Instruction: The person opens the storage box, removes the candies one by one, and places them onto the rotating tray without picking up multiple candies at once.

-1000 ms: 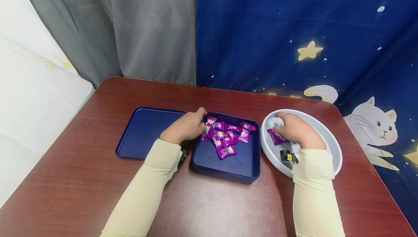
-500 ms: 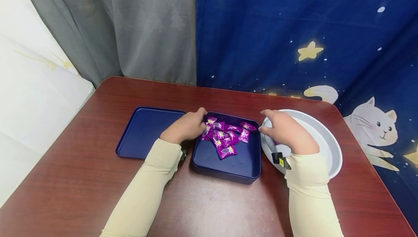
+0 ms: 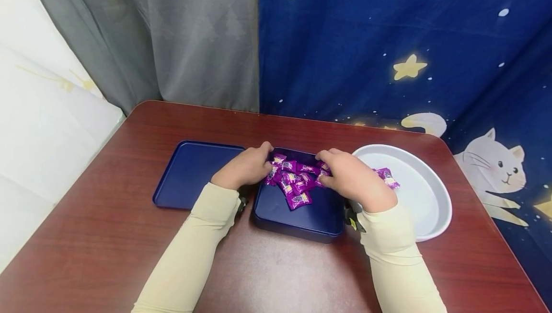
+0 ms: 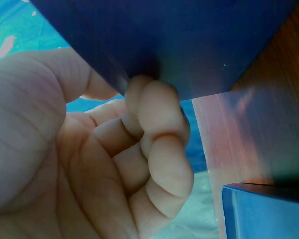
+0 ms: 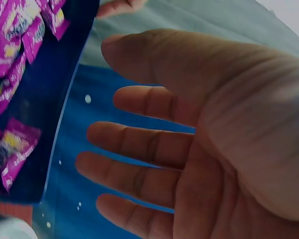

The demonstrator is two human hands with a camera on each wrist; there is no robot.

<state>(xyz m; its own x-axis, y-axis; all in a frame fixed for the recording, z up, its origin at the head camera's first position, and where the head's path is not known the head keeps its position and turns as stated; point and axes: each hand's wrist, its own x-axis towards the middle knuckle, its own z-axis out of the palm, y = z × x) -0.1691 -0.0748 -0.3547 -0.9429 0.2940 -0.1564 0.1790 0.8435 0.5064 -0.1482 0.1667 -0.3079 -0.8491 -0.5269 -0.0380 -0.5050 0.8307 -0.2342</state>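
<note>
My left hand (image 3: 243, 167) grips the dark blue square box (image 3: 302, 224) at its left wall. In the left wrist view its curled fingers (image 4: 162, 112) touch the outer wall. Several purple-wrapped candies (image 3: 299, 201) lie inside, mostly toward the back and left. Over the right side of the box reaches my right hand (image 3: 355, 176), hiding some candies there. The right wrist view shows its fingers (image 5: 139, 142) spread and fairly straight, with nothing between them. To the right, purple-wrapped candy (image 3: 386, 178) lies in a round white tray (image 3: 446, 207), partly behind my right hand.
A flat dark blue lid (image 3: 181, 183) lies on the reddish-brown wooden table (image 3: 108, 236) left of the box. The box and tray stand close side by side. Grey and blue curtains (image 3: 345, 44) hang behind the table's back edge.
My right hand has moved left from the white tray to over the blue box, uncovering more of the tray and its candy. My left hand and the box have stayed in place.
</note>
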